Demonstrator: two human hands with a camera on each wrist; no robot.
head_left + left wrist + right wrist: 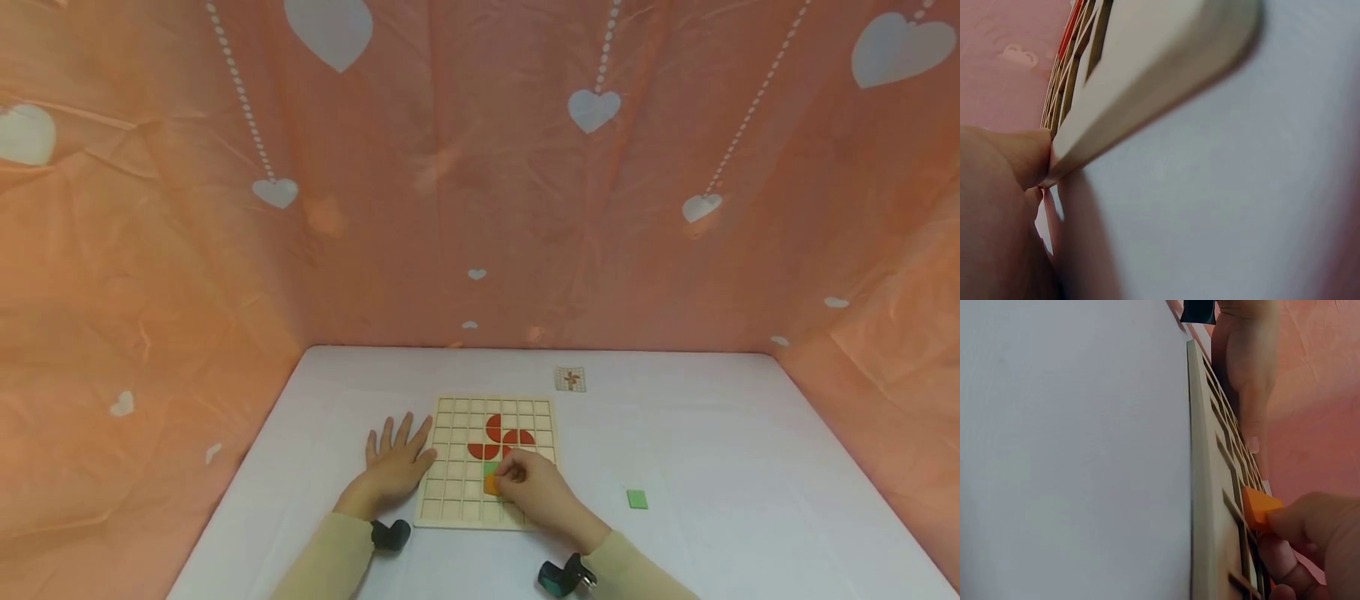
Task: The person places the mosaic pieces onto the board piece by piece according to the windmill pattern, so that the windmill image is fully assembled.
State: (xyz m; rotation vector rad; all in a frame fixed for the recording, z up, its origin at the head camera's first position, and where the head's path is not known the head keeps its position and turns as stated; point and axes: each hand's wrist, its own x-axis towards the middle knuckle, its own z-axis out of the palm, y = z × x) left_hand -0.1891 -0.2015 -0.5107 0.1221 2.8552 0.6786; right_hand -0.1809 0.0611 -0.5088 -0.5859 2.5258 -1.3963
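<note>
A pale wooden grid board [453, 487] lies on the white table. Red quarter-circle pieces [492, 428] fill some of its squares, and a green square tile [491, 468] sits just below them. My right hand [540, 492] pinches an orange tile [1257, 506] between thumb and finger over the lower middle of the board. In the right wrist view the tile stands tilted against the grid. My left hand [397, 462] lies flat with fingers spread at the board's left side, its thumb [1019, 153] touching the edge. My right fingers hide some squares.
Another green square tile [637, 499] lies on the table [712, 450] to the right. A small pattern card [571, 379] rests behind the board's far right corner. An orange curtain with white hearts [525, 208] surrounds the table's back and sides.
</note>
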